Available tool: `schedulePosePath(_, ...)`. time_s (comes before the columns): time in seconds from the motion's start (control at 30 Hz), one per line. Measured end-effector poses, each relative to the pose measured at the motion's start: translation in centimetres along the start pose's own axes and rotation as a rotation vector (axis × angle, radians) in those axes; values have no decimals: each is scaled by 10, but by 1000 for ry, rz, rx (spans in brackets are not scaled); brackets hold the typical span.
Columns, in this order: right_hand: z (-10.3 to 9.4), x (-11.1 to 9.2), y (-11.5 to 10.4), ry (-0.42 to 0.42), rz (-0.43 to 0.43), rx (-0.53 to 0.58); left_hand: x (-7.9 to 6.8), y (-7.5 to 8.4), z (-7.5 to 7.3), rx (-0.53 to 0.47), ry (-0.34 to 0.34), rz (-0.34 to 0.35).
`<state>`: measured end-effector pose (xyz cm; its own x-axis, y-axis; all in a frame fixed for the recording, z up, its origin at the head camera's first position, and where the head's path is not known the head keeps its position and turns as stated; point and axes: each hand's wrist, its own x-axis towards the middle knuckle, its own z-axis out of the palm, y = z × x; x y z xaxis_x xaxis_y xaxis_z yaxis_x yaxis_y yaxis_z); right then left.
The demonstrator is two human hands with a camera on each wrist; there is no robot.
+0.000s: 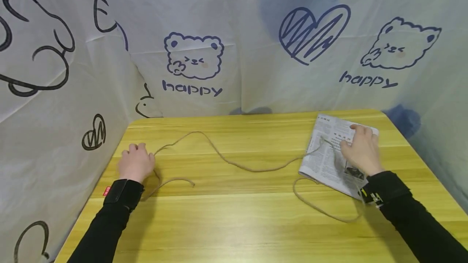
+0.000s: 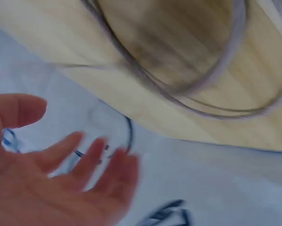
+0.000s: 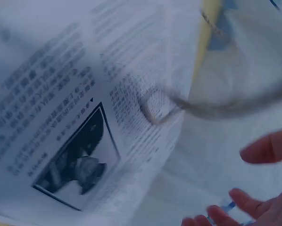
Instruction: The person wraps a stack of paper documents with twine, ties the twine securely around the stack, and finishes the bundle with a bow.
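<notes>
A long thin brown twine point(image 1: 252, 170) curves across the wooden table, its right part lying over a folded newspaper point(image 1: 325, 165). My left hand point(image 1: 136, 163) is above the table's left side, beside the twine. In the left wrist view, that hand's fingers point(image 2: 117, 181) are spread and hold nothing, while blurred twine point(image 2: 131, 63) loops cross the view. Over the newspaper's right part is my right hand point(image 1: 362, 149). Its thumb and fingers stand apart with nothing between them in the right wrist view, where a small loop of twine point(image 3: 226, 110) shows against the newsprint.
A small red tag point(image 1: 107, 190) is at the table's left edge. White cloth point(image 1: 256, 72) with drawn bears and hearts hangs behind the table point(image 1: 237, 222) and along both sides. One loose twine end lies right of the left hand.
</notes>
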<state>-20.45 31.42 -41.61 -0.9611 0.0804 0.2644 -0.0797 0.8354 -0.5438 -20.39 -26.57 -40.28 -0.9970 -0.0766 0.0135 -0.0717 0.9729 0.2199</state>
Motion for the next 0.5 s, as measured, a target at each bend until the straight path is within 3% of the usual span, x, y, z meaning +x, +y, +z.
schedulePosePath(0.1, 15, -2, -20, -35, -241, -27, 4, 22, 14, -15, 115, 144)
schedulePosePath(0.2, 30, -5, -48, -192, -435, -22, 9, 51, 30, -8, 130, 372)
schedulePosePath(0.33, 48, -13, -84, -479, -554, -49, 11, 91, 54, 56, 30, 607)
schedulePosePath(0.43, 62, -19, -97, -612, -619, -77, 10, 116, 71, 103, -43, 699)
schedulePosePath(0.5, 70, -21, -99, -649, -654, -104, 8, 128, 81, 117, -70, 736)
